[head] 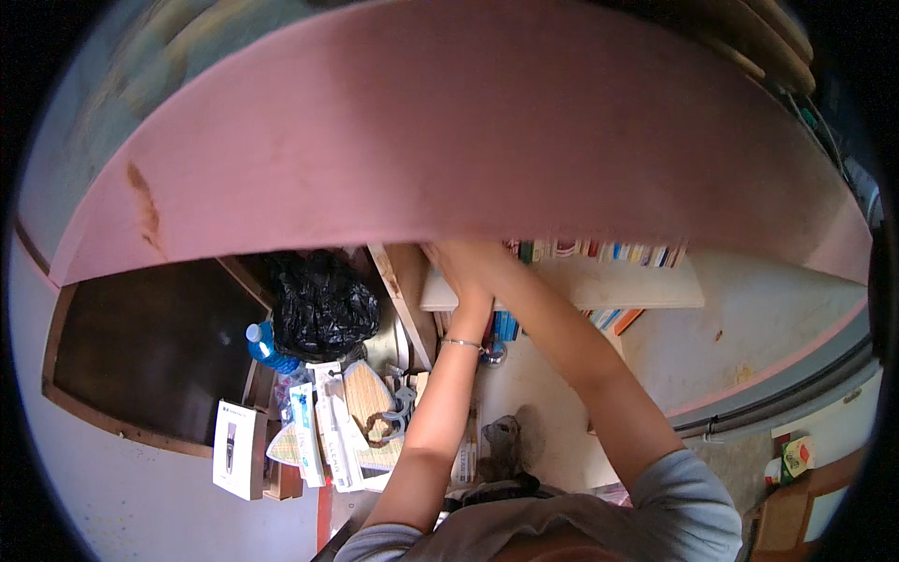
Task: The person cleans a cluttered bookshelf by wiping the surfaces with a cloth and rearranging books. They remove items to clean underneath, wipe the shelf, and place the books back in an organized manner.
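My left hand (456,278) and my right hand (480,258) meet in front of a white shelf board (597,281), just under the lower edge of a large pink slab (393,140). That edge hides the fingers of both hands, so what they hold or touch cannot be seen. My forearms converge, and the right one passes in front of the left hand's side. A thin metal bracelet (461,343) circles my left wrist. Beside the hands, a row of books (604,251) stands on the shelf, and more books (507,326) show below it.
A black plastic bag (319,302), a blue bottle (270,348), a boxed hair clipper (237,449), white toothbrush packs (336,428) and a woven hand fan (365,393) crowd the left. A wooden upright (400,295) borders the bookshelf. A grey cloth-like item (502,435) lies lower down.
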Demonstrator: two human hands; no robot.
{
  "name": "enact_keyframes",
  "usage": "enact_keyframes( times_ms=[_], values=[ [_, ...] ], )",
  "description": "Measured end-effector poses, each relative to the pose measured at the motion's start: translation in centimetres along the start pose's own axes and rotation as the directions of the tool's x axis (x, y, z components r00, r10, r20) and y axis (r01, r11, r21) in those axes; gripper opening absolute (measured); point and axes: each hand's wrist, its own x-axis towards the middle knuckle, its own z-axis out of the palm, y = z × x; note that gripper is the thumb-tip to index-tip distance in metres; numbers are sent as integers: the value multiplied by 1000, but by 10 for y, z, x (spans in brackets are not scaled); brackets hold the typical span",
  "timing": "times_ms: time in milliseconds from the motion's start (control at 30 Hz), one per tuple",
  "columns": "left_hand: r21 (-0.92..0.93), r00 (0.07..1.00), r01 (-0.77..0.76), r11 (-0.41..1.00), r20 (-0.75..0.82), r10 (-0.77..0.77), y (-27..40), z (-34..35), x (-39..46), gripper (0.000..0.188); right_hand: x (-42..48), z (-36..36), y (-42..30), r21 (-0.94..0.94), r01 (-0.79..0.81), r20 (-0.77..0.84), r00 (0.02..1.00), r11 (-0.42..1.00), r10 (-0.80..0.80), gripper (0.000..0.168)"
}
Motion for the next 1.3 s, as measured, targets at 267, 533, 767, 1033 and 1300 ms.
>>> enact_keyframes(
  times_ms=[267, 533, 767, 1033, 1300],
  values=[
    [29, 980, 17, 999, 199, -23, -50, 23, -1, 58, 31, 13, -1, -205, -43, 155, 985, 978, 76, 47],
    [-9, 946, 138, 990, 297, -129, -37, -34, -47, 60, -77, 17, -13, -305, 115, 52, 993, 945, -104, 57],
    [8, 917, 93, 996, 390, -88, -39, -42, -56, 61, -108, 39, 7, -548, -28, 148, 980, 836, 129, 59],
    [96, 921, -32, 995, 388, -7, -45, -55, -39, 61, -83, 14, -25, -304, -361, 219, 874, 882, 433, 44],
    [-217, 985, -25, 976, 160, 61, 18, -39, 16, 63, 23, -23, -19, -377, 262, -31, 955, 888, -294, 29]
  ],
)
